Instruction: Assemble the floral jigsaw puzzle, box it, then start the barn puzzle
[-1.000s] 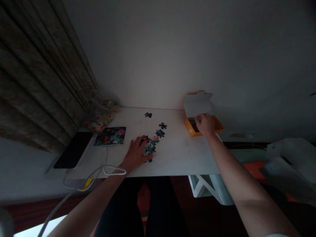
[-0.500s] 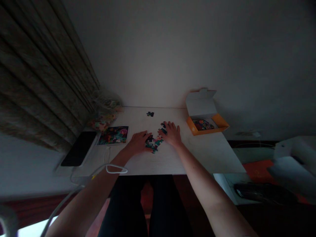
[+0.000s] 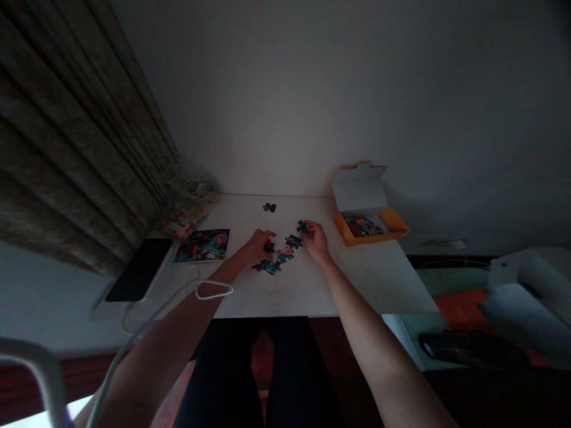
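Observation:
My left hand (image 3: pixel 257 248) is curled over the left side of a small cluster of joined puzzle pieces (image 3: pixel 272 266), with a dark puzzle piece (image 3: pixel 269 246) at its fingertips. Between thumb and fingers, my right hand (image 3: pixel 316 240) pinches another dark puzzle piece (image 3: pixel 302 226). Just below that one, a blue-and-yellow puzzle piece (image 3: pixel 293 241) lies on the table near the cluster's upper right end. A single puzzle piece (image 3: pixel 269 207) rests farther back.
The white table (image 3: pixel 285 294) stands against a wall. On its left are a picture card (image 3: pixel 202 245), a black phone or tablet (image 3: pixel 139 270), a white cable (image 3: pixel 214 289) and plastic bags of pieces (image 3: pixel 182 221). An open orange box (image 3: pixel 369 239) with pieces inside stands at the right.
Both hands have lifted from lying flat over the pieces. The right now pinches a piece; the left has curled and uncovered more of the cluster. The view shifted slightly.

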`<action>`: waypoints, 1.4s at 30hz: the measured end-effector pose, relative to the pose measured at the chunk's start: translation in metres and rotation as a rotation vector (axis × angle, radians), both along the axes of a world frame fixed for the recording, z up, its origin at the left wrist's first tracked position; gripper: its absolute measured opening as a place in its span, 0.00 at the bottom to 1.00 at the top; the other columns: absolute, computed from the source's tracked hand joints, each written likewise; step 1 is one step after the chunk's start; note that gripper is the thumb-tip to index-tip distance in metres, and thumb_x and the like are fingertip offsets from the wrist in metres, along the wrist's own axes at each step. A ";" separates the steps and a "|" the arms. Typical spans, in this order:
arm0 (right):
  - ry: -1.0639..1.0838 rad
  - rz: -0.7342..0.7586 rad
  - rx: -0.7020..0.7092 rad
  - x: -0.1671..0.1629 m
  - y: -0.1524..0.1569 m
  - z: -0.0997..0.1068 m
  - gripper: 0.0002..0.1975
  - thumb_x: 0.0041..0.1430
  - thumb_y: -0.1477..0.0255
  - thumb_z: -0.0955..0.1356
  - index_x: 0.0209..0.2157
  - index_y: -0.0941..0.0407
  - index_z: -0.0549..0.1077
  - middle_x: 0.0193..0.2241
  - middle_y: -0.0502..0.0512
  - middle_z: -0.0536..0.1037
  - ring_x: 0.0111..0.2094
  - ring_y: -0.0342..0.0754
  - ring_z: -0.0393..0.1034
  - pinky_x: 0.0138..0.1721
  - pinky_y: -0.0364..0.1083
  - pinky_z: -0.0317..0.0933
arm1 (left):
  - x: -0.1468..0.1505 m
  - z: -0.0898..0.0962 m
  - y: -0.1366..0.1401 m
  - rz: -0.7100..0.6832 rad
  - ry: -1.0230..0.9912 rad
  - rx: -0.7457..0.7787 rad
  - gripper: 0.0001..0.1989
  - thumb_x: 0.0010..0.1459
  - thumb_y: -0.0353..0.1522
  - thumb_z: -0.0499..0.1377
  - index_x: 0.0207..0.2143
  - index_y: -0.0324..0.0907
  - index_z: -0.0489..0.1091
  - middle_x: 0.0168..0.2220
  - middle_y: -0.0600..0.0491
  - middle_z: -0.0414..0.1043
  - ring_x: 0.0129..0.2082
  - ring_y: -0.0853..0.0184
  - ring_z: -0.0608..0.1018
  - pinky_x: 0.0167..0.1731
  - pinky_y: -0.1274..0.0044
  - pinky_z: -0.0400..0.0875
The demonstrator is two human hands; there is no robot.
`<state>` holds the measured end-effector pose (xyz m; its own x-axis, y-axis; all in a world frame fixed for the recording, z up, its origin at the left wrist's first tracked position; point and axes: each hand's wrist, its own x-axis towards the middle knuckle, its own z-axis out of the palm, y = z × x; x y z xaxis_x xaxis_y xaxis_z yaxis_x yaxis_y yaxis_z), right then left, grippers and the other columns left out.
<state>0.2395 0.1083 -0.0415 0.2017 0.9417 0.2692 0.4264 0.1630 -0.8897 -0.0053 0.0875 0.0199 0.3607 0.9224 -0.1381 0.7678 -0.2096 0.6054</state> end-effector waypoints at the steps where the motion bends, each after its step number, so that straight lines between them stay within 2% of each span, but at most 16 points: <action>1: 0.057 0.003 -0.006 0.002 0.000 0.001 0.23 0.52 0.73 0.69 0.52 0.55 0.73 0.47 0.58 0.74 0.38 0.47 0.73 0.46 0.49 0.68 | 0.001 -0.001 0.001 0.014 -0.046 0.007 0.34 0.46 0.27 0.70 0.58 0.43 0.70 0.51 0.48 0.67 0.50 0.59 0.76 0.54 0.70 0.70; 4: 0.179 0.106 -0.061 0.008 -0.002 0.004 0.22 0.51 0.73 0.69 0.50 0.55 0.73 0.45 0.55 0.76 0.36 0.45 0.73 0.43 0.47 0.69 | 0.002 0.000 0.003 0.092 -0.127 0.034 0.26 0.47 0.25 0.67 0.51 0.44 0.74 0.46 0.51 0.69 0.47 0.61 0.76 0.53 0.71 0.71; 7: 0.129 0.235 -0.113 0.008 -0.005 0.006 0.19 0.50 0.74 0.68 0.46 0.54 0.74 0.41 0.52 0.77 0.36 0.45 0.72 0.42 0.46 0.68 | -0.003 0.008 0.005 0.153 -0.197 0.015 0.22 0.48 0.27 0.67 0.48 0.44 0.75 0.43 0.53 0.70 0.44 0.63 0.76 0.50 0.72 0.71; 11: -0.072 0.255 -0.129 0.001 -0.009 0.010 0.22 0.52 0.74 0.68 0.50 0.51 0.74 0.43 0.52 0.77 0.37 0.46 0.72 0.44 0.47 0.67 | -0.019 0.024 0.004 0.059 -0.273 -0.201 0.25 0.49 0.31 0.65 0.52 0.44 0.74 0.42 0.53 0.71 0.36 0.67 0.76 0.39 0.75 0.71; 14: -0.312 0.219 -0.119 -0.007 -0.012 0.019 0.23 0.54 0.68 0.72 0.53 0.52 0.75 0.48 0.57 0.77 0.43 0.50 0.72 0.49 0.50 0.65 | -0.029 0.031 -0.002 -0.056 -0.123 -0.335 0.29 0.46 0.33 0.67 0.53 0.43 0.73 0.40 0.53 0.72 0.34 0.66 0.76 0.36 0.76 0.69; 17: -0.547 0.232 -0.146 -0.015 -0.016 0.032 0.25 0.55 0.62 0.75 0.54 0.55 0.75 0.49 0.61 0.77 0.51 0.55 0.71 0.54 0.52 0.62 | -0.028 0.029 -0.015 -0.088 0.060 -0.289 0.31 0.42 0.32 0.70 0.52 0.41 0.72 0.44 0.50 0.72 0.38 0.63 0.77 0.39 0.76 0.69; 21: -0.735 0.206 -0.358 -0.027 -0.015 0.051 0.29 0.54 0.60 0.75 0.55 0.56 0.73 0.49 0.64 0.79 0.51 0.59 0.73 0.50 0.51 0.63 | -0.016 0.024 -0.030 -0.050 0.186 -0.212 0.31 0.40 0.31 0.72 0.50 0.38 0.71 0.53 0.42 0.68 0.42 0.61 0.77 0.41 0.74 0.70; 25: -0.826 0.215 -0.557 -0.037 -0.009 0.064 0.28 0.47 0.59 0.78 0.47 0.58 0.77 0.45 0.67 0.81 0.47 0.61 0.76 0.42 0.48 0.64 | -0.005 0.024 -0.032 -0.038 0.274 -0.191 0.29 0.40 0.32 0.74 0.46 0.37 0.71 0.54 0.40 0.68 0.45 0.57 0.77 0.42 0.74 0.70; 29: -0.759 0.268 -0.557 -0.036 -0.007 0.065 0.18 0.44 0.63 0.79 0.35 0.57 0.77 0.36 0.64 0.82 0.40 0.58 0.76 0.37 0.47 0.63 | -0.001 0.029 -0.031 -0.078 0.267 -0.119 0.26 0.36 0.30 0.75 0.39 0.40 0.71 0.48 0.43 0.73 0.45 0.55 0.77 0.41 0.74 0.70; 32: -0.582 0.248 -0.458 -0.026 -0.010 0.058 0.19 0.42 0.69 0.79 0.36 0.55 0.75 0.34 0.59 0.81 0.36 0.54 0.75 0.34 0.46 0.62 | -0.003 0.034 -0.034 -0.089 0.182 -0.123 0.23 0.37 0.28 0.73 0.37 0.43 0.70 0.37 0.51 0.77 0.40 0.58 0.78 0.37 0.75 0.68; 35: -0.365 0.263 -0.352 -0.013 -0.014 0.050 0.17 0.46 0.75 0.77 0.38 0.54 0.72 0.32 0.53 0.80 0.33 0.49 0.74 0.34 0.44 0.62 | -0.006 0.037 -0.037 -0.094 0.058 -0.183 0.21 0.42 0.28 0.70 0.40 0.45 0.70 0.30 0.57 0.75 0.33 0.63 0.78 0.32 0.77 0.65; 39: -0.115 0.506 -0.345 -0.003 -0.022 0.042 0.19 0.50 0.74 0.76 0.44 0.52 0.72 0.29 0.45 0.78 0.29 0.44 0.72 0.32 0.42 0.63 | -0.005 0.037 -0.038 -0.099 -0.019 -0.243 0.21 0.45 0.32 0.70 0.43 0.46 0.70 0.27 0.58 0.74 0.29 0.65 0.78 0.28 0.79 0.64; 42: -0.183 0.642 -0.398 -0.006 -0.030 0.040 0.24 0.45 0.75 0.78 0.45 0.51 0.74 0.29 0.45 0.78 0.28 0.44 0.72 0.31 0.42 0.63 | 0.002 0.033 -0.039 -0.076 0.107 -0.245 0.23 0.44 0.34 0.72 0.43 0.45 0.70 0.30 0.54 0.77 0.32 0.61 0.80 0.30 0.77 0.66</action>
